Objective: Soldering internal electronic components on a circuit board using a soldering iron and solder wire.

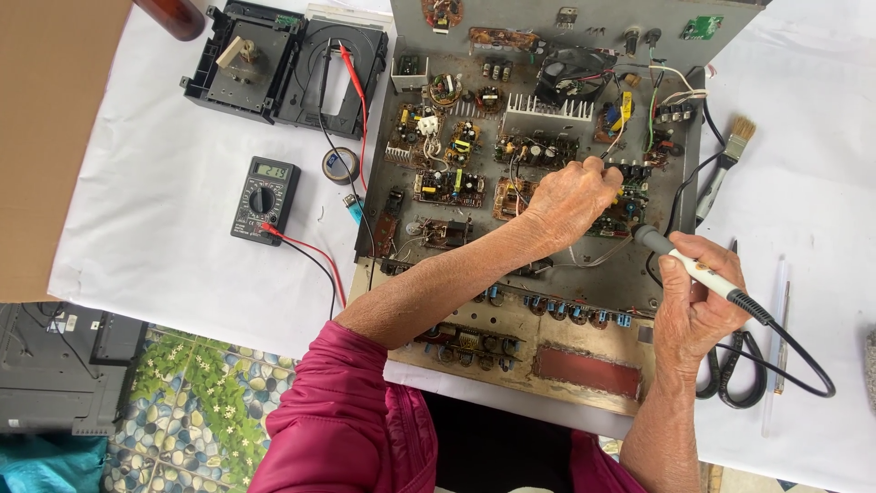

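A multimeter (265, 198) lies on the desk (164, 201) toward its left edge. The left hand (570, 196) pinches a part inside the open chassis (538, 183) at desk centre. The right hand (698, 306) grips a soldering iron (703, 274), tip over the chassis's right side.

multimeter (264, 198) left of chassis (547, 301); brush (725, 164) right.

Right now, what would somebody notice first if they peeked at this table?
Probably the big open metal chassis in the middle, crammed with little circuit boards and coloured wires. The left hand reaches into its parts, while the right hand holds a soldering iron beside it. Off to the left on the white cloth sits a black multimeter with red and black leads.
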